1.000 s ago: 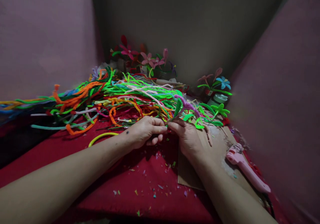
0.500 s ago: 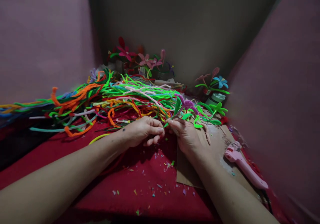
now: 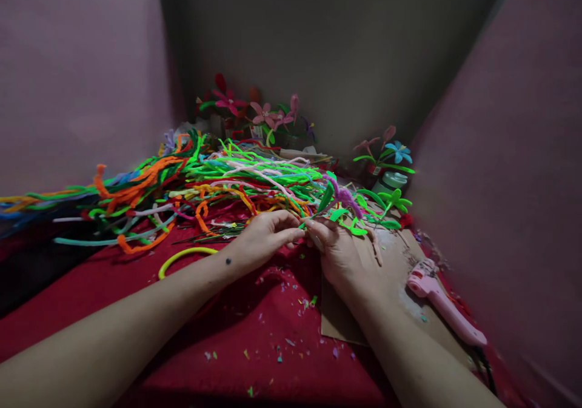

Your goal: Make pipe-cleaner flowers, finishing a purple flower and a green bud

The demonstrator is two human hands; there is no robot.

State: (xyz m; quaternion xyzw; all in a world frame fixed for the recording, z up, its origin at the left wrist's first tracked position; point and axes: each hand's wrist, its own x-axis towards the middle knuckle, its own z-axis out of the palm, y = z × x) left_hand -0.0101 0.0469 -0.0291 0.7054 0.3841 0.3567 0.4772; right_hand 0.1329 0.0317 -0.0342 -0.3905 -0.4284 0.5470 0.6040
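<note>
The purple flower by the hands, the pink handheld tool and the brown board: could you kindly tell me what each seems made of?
Purple flower: probably fuzzy chenille stem, matte, judging by its soft, furry edges.
Pink handheld tool: likely moulded plastic, with a smooth, slightly shiny handle.
Brown board: apparently cardboard, matte, going by its thin, flat, plain brown surface.

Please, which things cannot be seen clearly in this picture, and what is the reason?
In the head view:
Purple flower: lower end hidden by the left hand and right hand.
Yellow loop: left forearm covers part of it.
Long strands: cut off by the left edge.
Scraps on the red cloth: too small to tell their material.
</note>
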